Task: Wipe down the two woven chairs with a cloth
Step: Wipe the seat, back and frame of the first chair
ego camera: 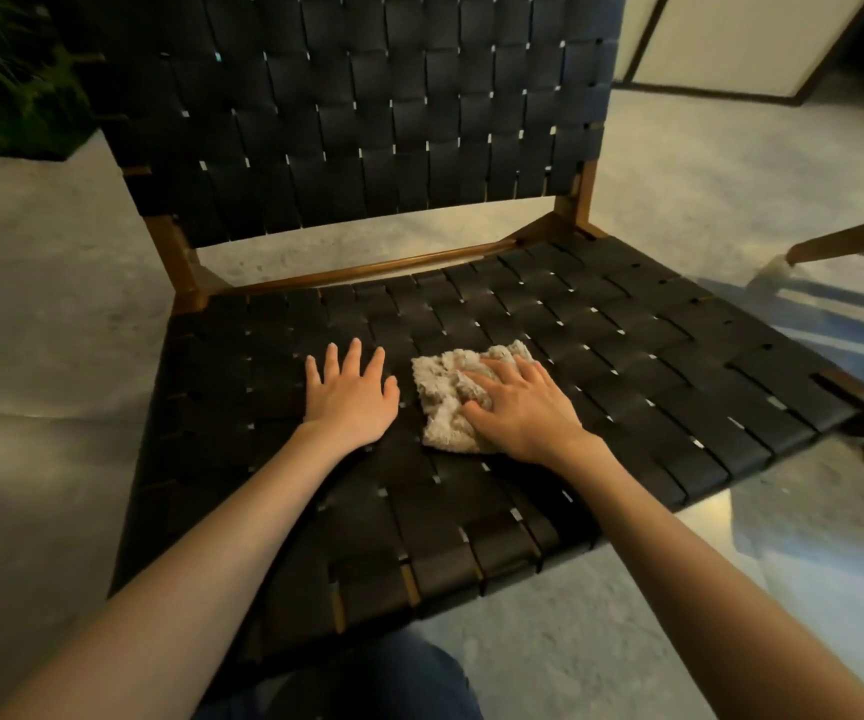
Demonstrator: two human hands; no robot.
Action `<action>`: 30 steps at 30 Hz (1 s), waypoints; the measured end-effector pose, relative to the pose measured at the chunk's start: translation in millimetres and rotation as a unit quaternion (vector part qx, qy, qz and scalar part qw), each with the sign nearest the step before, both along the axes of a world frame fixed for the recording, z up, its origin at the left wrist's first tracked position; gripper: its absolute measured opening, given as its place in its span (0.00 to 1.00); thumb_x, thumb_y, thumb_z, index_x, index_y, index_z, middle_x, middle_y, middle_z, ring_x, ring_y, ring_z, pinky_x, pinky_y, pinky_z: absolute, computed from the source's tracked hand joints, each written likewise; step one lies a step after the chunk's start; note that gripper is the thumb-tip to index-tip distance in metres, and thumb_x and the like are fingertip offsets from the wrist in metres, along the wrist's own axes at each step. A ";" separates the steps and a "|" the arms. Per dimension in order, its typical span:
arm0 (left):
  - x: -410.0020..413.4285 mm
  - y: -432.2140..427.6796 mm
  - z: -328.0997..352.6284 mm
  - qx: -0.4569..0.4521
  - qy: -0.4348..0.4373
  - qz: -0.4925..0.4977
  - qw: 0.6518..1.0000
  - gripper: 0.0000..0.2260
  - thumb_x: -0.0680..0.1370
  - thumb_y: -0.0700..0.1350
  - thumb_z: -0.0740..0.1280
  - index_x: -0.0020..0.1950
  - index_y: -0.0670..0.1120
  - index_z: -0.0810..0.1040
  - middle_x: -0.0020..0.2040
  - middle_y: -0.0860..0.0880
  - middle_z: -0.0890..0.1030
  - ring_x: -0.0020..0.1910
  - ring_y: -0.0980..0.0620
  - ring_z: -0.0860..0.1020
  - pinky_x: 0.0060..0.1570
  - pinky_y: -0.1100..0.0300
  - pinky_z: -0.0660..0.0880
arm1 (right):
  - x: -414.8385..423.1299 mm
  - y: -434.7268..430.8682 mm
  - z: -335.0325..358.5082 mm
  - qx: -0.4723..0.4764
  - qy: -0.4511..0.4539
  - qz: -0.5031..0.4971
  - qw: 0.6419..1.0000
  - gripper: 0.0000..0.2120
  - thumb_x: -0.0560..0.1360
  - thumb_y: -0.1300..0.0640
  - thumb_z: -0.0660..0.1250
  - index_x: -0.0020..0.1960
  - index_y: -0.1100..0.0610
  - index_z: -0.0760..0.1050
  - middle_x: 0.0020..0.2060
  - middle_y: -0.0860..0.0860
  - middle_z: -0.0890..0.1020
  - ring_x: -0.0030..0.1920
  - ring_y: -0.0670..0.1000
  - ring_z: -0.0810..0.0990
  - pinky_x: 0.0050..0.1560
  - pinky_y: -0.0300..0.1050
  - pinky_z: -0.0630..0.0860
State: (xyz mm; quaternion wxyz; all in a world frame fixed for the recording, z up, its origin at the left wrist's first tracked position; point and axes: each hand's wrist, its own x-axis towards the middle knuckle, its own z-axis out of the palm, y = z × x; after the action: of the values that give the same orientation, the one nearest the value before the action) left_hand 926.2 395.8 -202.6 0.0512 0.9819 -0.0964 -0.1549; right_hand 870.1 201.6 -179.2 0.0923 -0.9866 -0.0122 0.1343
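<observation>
A low chair with black woven straps and a brown wooden frame fills the view, its backrest upright behind the seat. A crumpled beige cloth lies on the middle of the seat. My right hand presses down on the cloth, fingers spread over it. My left hand rests flat on the seat just left of the cloth, fingers apart, holding nothing. A wooden piece of another chair pokes in at the right edge.
Grey speckled floor surrounds the chair. A dark green plant stands at the back left. A pale framed panel is at the back right. A blue and white striped fabric lies right of the seat. My knee shows at the bottom.
</observation>
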 end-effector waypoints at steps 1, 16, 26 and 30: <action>-6.2 -2.5 1.5 -0.005 0.001 -0.005 1.000 0.24 0.82 0.56 0.45 0.78 0.53 0.49 0.79 0.47 0.46 0.77 0.43 0.43 0.72 0.43 0.40 | -16.5 -0.2 7.0 0.000 -0.008 -0.007 1.000 0.28 0.77 0.38 0.50 0.76 0.44 0.57 0.76 0.51 0.57 0.76 0.57 0.49 0.75 0.52 0.44; -42.7 -36.9 21.7 -0.028 0.034 0.018 0.999 0.24 0.82 0.59 0.46 0.77 0.57 0.49 0.78 0.41 0.45 0.76 0.37 0.41 0.71 0.40 0.37 | -97.4 -62.2 38.6 -0.082 -0.100 -0.195 0.972 0.27 0.77 0.39 0.50 0.73 0.45 0.63 0.75 0.52 0.62 0.75 0.63 0.48 0.74 0.61 0.41; -1.5 -66.0 2.2 -0.050 0.009 0.013 0.999 0.23 0.83 0.55 0.46 0.78 0.56 0.48 0.78 0.43 0.44 0.77 0.42 0.43 0.73 0.47 0.40 | -14.2 -65.3 13.1 -0.103 -0.018 -0.100 0.990 0.30 0.76 0.32 0.44 0.76 0.39 0.49 0.78 0.51 0.49 0.75 0.66 0.39 0.73 0.64 0.38; 28.2 -71.8 -9.8 -0.040 0.013 0.015 0.999 0.25 0.82 0.58 0.45 0.78 0.55 0.45 0.78 0.41 0.41 0.76 0.40 0.40 0.73 0.47 0.39 | 46.3 -60.3 -9.4 -0.106 -0.022 -0.088 0.990 0.29 0.77 0.33 0.43 0.76 0.39 0.48 0.78 0.52 0.47 0.75 0.65 0.38 0.73 0.64 0.37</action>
State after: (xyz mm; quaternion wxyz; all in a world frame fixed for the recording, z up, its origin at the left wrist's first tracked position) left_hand 954.4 324.0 -212.4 0.0942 0.9783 -0.0872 -0.1628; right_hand 916.4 141.4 -188.7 -0.0016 -0.9907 0.0866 0.1048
